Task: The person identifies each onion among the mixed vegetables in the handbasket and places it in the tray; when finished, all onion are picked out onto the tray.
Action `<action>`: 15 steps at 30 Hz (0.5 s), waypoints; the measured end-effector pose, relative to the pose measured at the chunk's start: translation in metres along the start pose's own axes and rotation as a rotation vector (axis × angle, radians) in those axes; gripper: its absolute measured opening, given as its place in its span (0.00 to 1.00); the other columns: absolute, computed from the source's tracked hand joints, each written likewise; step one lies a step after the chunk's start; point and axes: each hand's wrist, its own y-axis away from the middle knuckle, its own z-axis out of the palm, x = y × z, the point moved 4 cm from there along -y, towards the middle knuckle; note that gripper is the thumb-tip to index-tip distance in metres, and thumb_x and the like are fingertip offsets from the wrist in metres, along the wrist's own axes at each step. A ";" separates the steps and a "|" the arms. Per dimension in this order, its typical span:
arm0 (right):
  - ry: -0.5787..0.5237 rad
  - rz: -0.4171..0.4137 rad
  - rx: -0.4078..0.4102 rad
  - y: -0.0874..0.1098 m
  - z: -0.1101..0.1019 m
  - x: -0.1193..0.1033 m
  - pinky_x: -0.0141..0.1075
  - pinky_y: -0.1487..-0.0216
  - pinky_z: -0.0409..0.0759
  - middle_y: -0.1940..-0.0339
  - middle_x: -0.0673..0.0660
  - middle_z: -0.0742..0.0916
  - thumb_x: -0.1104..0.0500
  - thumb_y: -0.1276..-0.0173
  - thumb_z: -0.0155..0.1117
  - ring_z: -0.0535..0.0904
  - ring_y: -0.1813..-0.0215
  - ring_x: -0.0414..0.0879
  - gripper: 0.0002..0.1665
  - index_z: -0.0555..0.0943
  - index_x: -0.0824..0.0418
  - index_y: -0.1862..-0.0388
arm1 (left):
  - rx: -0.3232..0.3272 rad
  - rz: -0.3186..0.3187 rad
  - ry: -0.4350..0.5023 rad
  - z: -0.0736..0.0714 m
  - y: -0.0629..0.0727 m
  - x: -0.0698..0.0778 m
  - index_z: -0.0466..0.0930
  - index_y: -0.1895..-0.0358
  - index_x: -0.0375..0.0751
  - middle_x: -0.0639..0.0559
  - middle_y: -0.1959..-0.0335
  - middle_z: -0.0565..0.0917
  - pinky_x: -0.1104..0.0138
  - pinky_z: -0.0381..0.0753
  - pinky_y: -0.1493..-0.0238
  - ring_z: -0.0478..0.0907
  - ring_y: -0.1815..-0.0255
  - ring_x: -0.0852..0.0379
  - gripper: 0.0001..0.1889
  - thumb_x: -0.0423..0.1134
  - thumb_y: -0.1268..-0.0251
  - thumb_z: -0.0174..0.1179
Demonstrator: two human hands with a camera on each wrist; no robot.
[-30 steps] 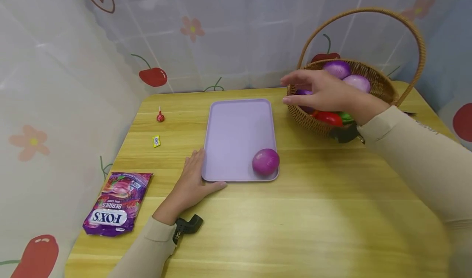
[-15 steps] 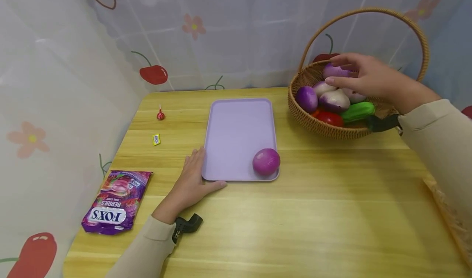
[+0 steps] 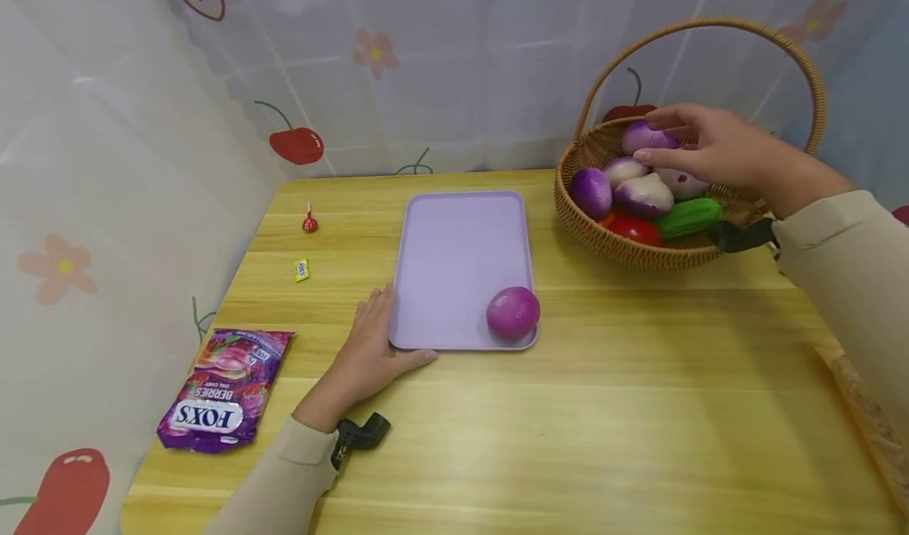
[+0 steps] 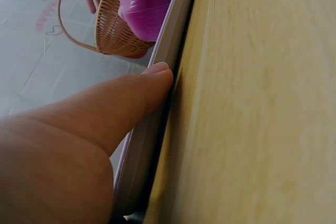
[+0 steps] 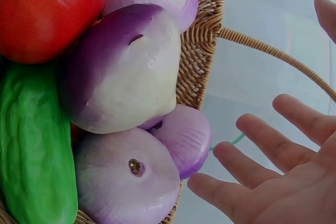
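My left hand (image 3: 365, 353) lies at the near left corner of a lilac tray (image 3: 454, 251), fingers along its left side, thumb against its near edge. A purple onion (image 3: 513, 312) sits in the tray's near right corner. My right hand (image 3: 738, 155) hovers above a wicker basket (image 3: 592, 233), fingers spread and holding nothing. Inside the basket are a purple-and-white turnip (image 5: 128, 72), a pale onion (image 5: 128, 177), other purple onions or turnips, a red tomato (image 5: 47, 14) and a green cucumber (image 5: 34, 145). The hand partly hides the basket's right side in the head view.
The basket's tall handle (image 3: 813, 93) arches behind my right hand. A purple candy bag (image 3: 220, 389), a small yellow sweet (image 3: 301, 270) and a red lollipop (image 3: 309, 222) lie left of the tray. Part of an orange-edged packet (image 3: 862, 417) shows at the right edge.
My right hand has moved right and slightly up from the basket's left rim to above its right part, uncovering more of the vegetables. My left hand, the tray and its onion have stayed put.
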 end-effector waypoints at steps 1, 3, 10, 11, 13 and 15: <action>0.005 0.002 -0.005 0.000 0.000 0.000 0.77 0.30 0.56 0.17 0.70 0.61 0.37 0.22 0.62 0.55 0.21 0.75 0.53 0.51 0.58 0.12 | 0.000 0.001 0.000 0.000 0.000 0.000 0.39 0.15 0.30 0.37 0.14 0.43 0.51 0.32 0.17 0.34 0.15 0.41 0.68 0.67 0.40 0.74; 0.011 0.006 -0.018 -0.001 0.001 0.000 0.76 0.30 0.57 0.17 0.71 0.61 0.37 0.22 0.63 0.56 0.21 0.75 0.54 0.50 0.59 0.12 | 0.001 0.005 -0.001 0.000 0.000 -0.001 0.39 0.15 0.30 0.36 0.14 0.44 0.50 0.32 0.18 0.35 0.15 0.40 0.68 0.67 0.40 0.73; 0.021 -0.002 -0.044 -0.004 0.002 -0.002 0.74 0.31 0.62 0.17 0.68 0.62 0.38 0.22 0.64 0.59 0.22 0.73 0.54 0.51 0.61 0.12 | 0.007 0.008 0.000 0.001 0.002 -0.003 0.39 0.15 0.30 0.36 0.14 0.44 0.49 0.32 0.18 0.35 0.15 0.40 0.68 0.69 0.40 0.72; 0.026 -0.005 -0.044 -0.005 0.002 -0.002 0.74 0.31 0.62 0.17 0.68 0.62 0.38 0.22 0.64 0.60 0.22 0.73 0.54 0.51 0.61 0.12 | 0.008 0.008 0.000 0.000 0.002 -0.003 0.39 0.15 0.30 0.36 0.14 0.44 0.49 0.32 0.18 0.35 0.15 0.40 0.68 0.69 0.40 0.72; 0.034 -0.012 -0.045 -0.005 0.002 -0.003 0.74 0.31 0.62 0.17 0.68 0.62 0.38 0.22 0.64 0.60 0.22 0.73 0.54 0.51 0.61 0.12 | 0.010 0.009 0.003 0.000 0.002 -0.003 0.39 0.15 0.30 0.36 0.14 0.43 0.49 0.32 0.18 0.35 0.15 0.40 0.68 0.69 0.41 0.72; 0.040 -0.017 -0.044 -0.005 0.003 -0.004 0.73 0.31 0.63 0.17 0.68 0.63 0.38 0.22 0.64 0.61 0.22 0.73 0.54 0.52 0.61 0.12 | 0.010 0.009 0.004 0.000 0.002 -0.004 0.39 0.15 0.30 0.36 0.14 0.43 0.49 0.32 0.18 0.35 0.15 0.39 0.68 0.68 0.41 0.72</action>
